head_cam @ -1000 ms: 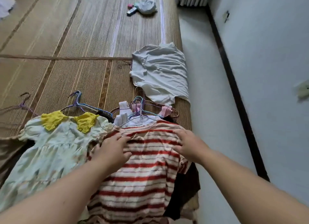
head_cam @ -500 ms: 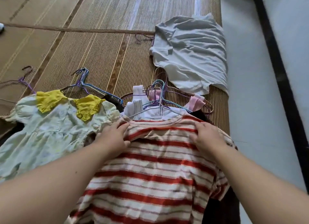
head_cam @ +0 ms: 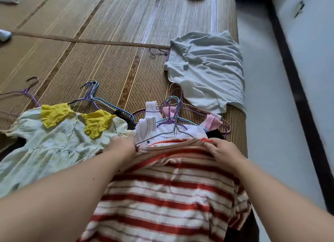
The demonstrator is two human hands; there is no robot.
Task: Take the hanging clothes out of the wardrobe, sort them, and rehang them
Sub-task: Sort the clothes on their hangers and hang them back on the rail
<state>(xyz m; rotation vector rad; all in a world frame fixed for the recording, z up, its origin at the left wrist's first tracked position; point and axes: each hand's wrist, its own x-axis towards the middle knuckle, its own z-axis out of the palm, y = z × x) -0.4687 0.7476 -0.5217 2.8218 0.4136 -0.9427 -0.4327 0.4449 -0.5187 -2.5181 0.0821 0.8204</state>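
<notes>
Risen to its collar, left hand [head_cam: 122, 148] and right hand [head_cam: 223, 149] pinch the striped shirt [head_cam: 162, 196], mid-sort; lifting it clear likely follows.

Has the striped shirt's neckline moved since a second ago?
Yes. Gripped by the left hand and right hand, the neckline of the striped shirt has drawn back toward the person, uncovering more of the white garment, which lies fixed under it.

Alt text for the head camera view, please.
A person's left hand and right hand grip the neckline of a red-and-cream striped shirt lying over coloured wire hangers on a woven straw mat. A pale green dress with a yellow collar lies left of it, a crumpled pale grey shirt beyond.
</notes>
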